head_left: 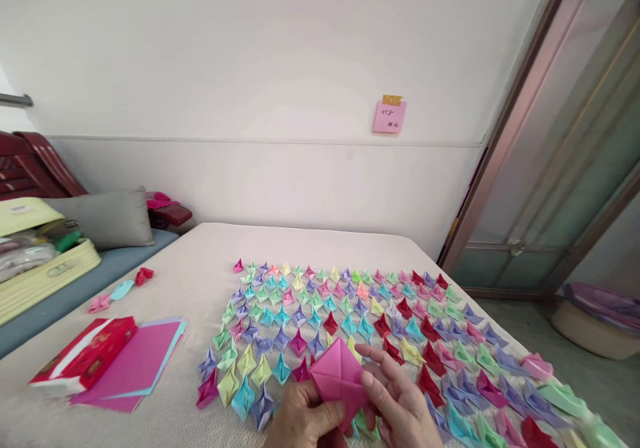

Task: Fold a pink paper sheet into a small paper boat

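Observation:
A pink folded paper point(340, 378), diamond-shaped with crease lines, is held up near the bottom centre. My left hand point(305, 416) grips its lower left part, thumb across the front. On the right edge, my right hand point(397, 398) pinches it between thumb and fingers, the index finger stretched along the top. Many small folded paper boats point(281, 369) in several colours stand in rows on the cream-covered table point(190, 255) behind and around my hands.
At the left, a red tissue pack point(93, 351) lies on flat coloured sheets point(143, 361). Small paper pieces point(122, 290) sit beyond it. A yellow box point(55, 271) and grey pillow point(107, 218) stand farther left. A pink note point(390, 117) hangs on the wall.

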Tool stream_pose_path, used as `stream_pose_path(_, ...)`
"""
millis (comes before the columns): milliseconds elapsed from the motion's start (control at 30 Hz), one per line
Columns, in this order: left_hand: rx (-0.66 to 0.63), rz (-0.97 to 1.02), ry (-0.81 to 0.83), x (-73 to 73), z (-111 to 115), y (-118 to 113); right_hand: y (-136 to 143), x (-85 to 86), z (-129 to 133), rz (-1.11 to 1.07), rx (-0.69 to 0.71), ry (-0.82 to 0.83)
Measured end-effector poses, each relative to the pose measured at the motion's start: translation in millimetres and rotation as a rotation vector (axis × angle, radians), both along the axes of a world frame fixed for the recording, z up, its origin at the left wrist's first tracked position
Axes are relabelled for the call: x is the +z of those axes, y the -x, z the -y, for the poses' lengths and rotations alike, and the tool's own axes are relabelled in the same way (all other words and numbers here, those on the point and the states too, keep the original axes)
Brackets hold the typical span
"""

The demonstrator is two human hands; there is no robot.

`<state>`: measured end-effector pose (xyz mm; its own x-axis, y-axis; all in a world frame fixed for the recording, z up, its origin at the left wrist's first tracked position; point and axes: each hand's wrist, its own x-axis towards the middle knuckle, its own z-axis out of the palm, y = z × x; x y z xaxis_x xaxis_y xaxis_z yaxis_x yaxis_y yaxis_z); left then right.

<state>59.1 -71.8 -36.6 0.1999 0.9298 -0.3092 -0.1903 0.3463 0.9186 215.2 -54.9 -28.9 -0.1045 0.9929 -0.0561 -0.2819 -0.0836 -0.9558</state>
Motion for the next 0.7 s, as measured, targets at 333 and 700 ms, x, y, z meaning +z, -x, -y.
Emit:
stream_pose_path(333,0.028,-0.028,0.008,-14.6,-4,7,-3,-16.0,-11,-0.033,0.081,0.090)
stream_pose_path(700,0.129,0.106,0.014,-11.8,-4,8,-2,-5.7,-8,-0.018,0.039,0.127)
